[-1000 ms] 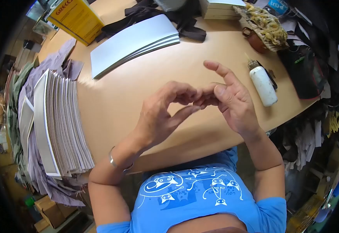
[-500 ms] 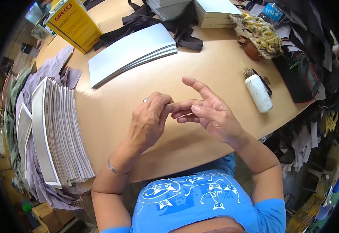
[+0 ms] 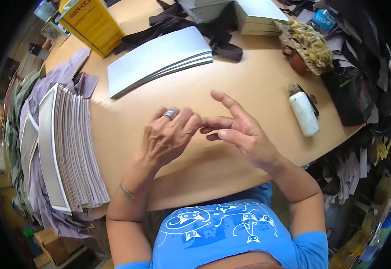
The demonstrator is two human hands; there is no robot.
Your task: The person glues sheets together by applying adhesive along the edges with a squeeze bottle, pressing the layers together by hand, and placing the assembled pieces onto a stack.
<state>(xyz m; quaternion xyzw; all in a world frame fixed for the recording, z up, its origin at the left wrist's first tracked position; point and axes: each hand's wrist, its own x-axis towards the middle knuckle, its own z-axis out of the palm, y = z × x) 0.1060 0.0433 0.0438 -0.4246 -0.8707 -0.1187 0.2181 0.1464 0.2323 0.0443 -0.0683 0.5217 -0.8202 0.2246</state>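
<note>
White paper sheets [image 3: 159, 58], layered, lie on the counter [image 3: 119, 134] beyond both grips, near, touching neither. Left grip [image 3: 166, 136]: curled, fingertips meeting those of the right; cannot tell whether anything small is pinched. Right grip [image 3: 244, 136]: loosely spread, forefinger raised. White squeeze bottle [image 3: 304, 114] right of the right grip, apparently on its side; a stray rightward sweep might roll it. Ring [image 3: 170, 114] on the left grip could crease paper if dragged across.

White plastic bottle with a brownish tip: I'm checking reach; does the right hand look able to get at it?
Probably yes: only bare tan tabletop shows between the right hand and the bottle, though that hand seems to touch the left hand.
</note>
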